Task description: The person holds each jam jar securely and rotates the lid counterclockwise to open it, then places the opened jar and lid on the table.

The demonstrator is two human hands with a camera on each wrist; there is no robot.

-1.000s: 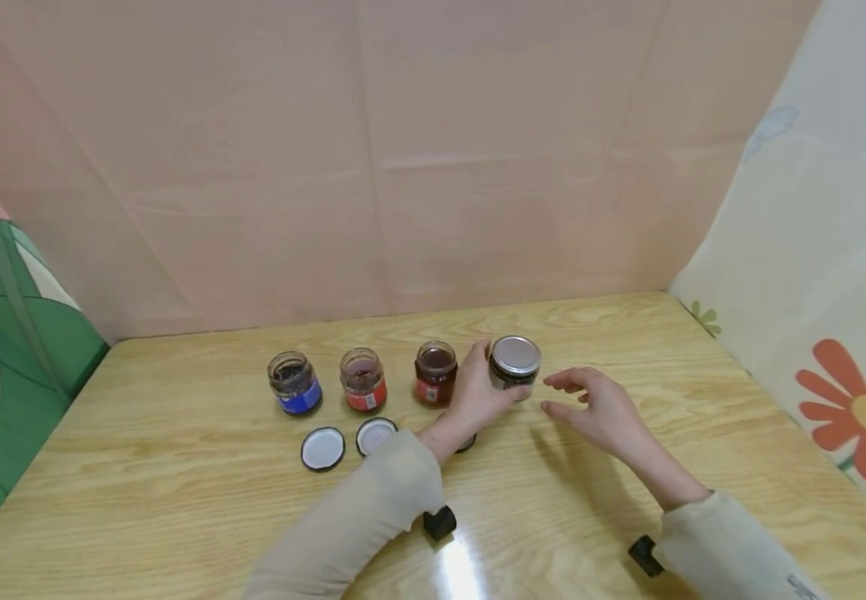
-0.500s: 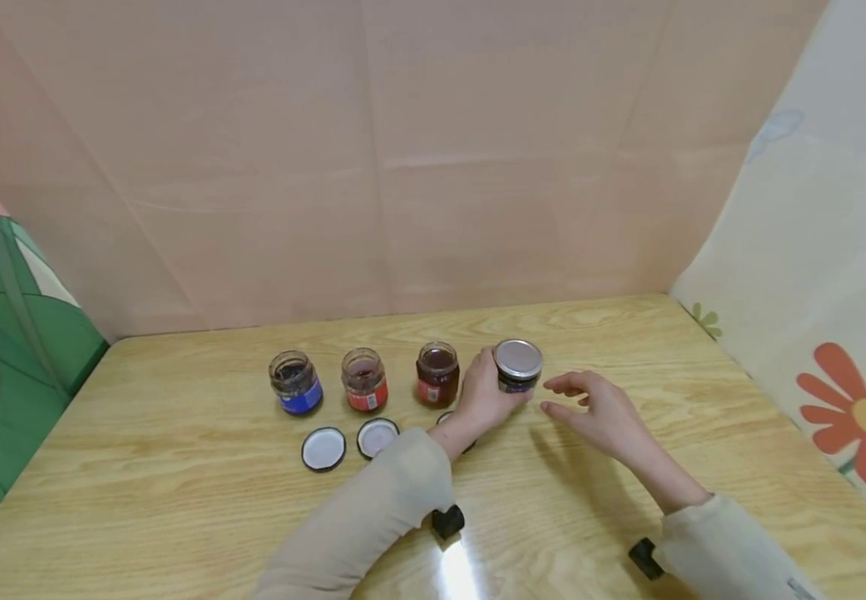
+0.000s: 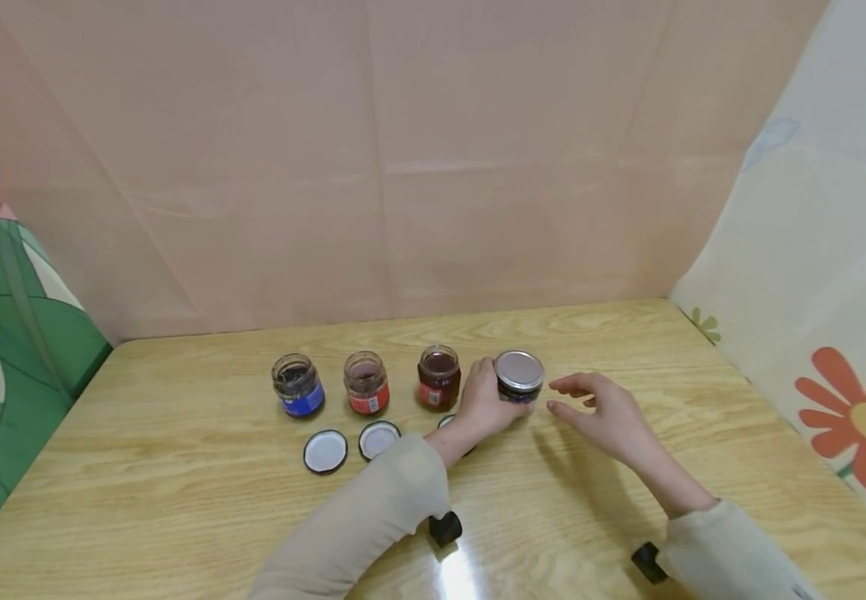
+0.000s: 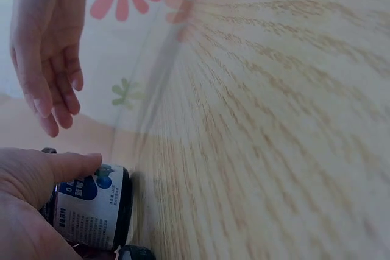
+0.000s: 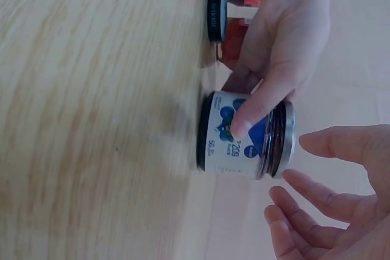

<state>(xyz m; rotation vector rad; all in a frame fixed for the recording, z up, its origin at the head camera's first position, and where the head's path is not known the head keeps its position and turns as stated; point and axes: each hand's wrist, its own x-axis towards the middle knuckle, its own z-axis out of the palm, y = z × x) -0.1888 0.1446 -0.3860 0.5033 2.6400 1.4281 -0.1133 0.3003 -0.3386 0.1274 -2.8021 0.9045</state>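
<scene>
My left hand (image 3: 483,406) grips a lidded glass jar (image 3: 517,392), its thumb pressed over the white label. Blueberries and a blue patch show on that label in the right wrist view, and the lid (image 3: 520,370) is silver. The jar is upright, its base on or very near the table; I cannot tell which. My right hand (image 3: 605,414) holds nothing, its fingers loosely bent just right of the jar and apart from it. Left of my left hand stands an uncapped jar (image 3: 438,383) of dark red contents with a red label.
Two more uncapped jars, one red-labelled (image 3: 367,387) and one blue-labelled (image 3: 298,390), stand further left on the wooden table (image 3: 177,500). Loose lids (image 3: 325,452) lie in front of them, white insides up. My left wrist partly hides another lid (image 3: 446,421). A pink cloth backdrop (image 3: 327,167) hangs behind.
My left hand and the lidded jar have shifted slightly toward me and a little right. The right hand has kept nearly the same place and pose.
</scene>
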